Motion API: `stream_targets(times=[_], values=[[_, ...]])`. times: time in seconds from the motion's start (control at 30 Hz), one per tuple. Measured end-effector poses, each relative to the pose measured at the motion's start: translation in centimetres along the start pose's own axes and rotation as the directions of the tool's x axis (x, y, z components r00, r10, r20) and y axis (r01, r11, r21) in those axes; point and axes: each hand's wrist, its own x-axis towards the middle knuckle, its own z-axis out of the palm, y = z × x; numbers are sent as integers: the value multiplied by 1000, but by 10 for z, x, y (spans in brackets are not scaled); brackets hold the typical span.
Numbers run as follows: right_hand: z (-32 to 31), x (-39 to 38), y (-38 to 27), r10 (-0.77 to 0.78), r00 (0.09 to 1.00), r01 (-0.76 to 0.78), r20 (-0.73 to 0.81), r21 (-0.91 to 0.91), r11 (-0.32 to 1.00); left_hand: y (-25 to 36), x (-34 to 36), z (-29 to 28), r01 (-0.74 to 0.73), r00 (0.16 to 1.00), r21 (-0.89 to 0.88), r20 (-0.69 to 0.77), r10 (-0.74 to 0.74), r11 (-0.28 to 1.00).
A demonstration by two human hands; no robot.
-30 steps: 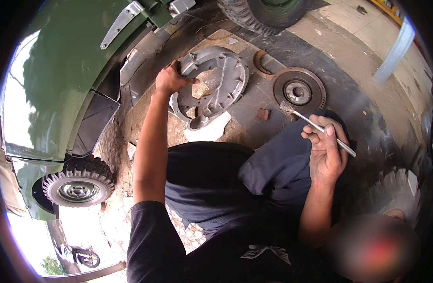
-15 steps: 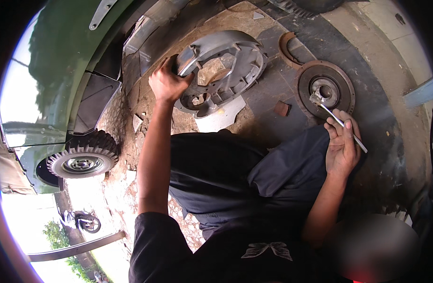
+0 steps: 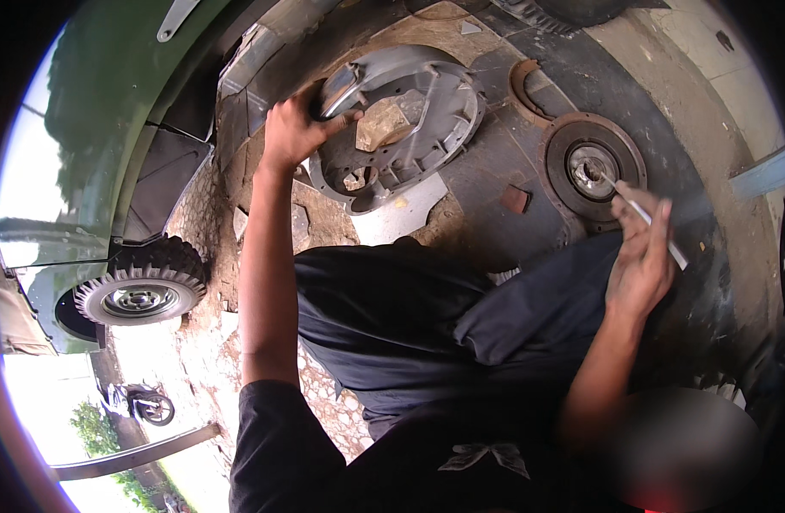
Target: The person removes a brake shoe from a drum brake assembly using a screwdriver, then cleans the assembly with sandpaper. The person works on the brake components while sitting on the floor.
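A large grey cast-metal bell housing (image 3: 410,61) with an open, ribbed middle lies tilted on the floor in front of me. My left hand (image 3: 292,135) grips its near left edge, thumb lying over the rim. To the right, a round rusty metal plate (image 3: 616,144) rests flat, with a shiny hub (image 3: 591,169) in its centre. Between the fingers of my right hand (image 3: 639,265) is a slim pale rod (image 3: 677,256), slightly blurred. Its far tip reaches the hub, though I cannot tell whether it touches.
A curved rusty band (image 3: 518,92) lies beside the plate. A reddish-brown chip (image 3: 515,199) and a pale sheet (image 3: 392,224) are near my knees. A green vehicle (image 3: 93,145) stands at the left, with a treaded wheel (image 3: 142,299) below it. A blue post (image 3: 760,171) stands right.
My right hand has shifted a little to the right, and the rod's tip has moved slightly right over the hub. My left hand stays on the housing, which leans a little differently.
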Motion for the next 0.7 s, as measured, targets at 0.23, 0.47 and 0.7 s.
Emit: stream_targets(times=[0.23,0.47,0.7], values=[[114,147,37,-44,934,282,353,-660,696,-26,-32,25,95,956,-112,-267,-122,989],[126,144,199,334,879,-117,340,-525,843,-35,-57,63,41,773,-728,-411,-484,684],[156,144,238,201,824,290,530,-699,654,-44,-56,93,119,606,-861,-332,-723,495]])
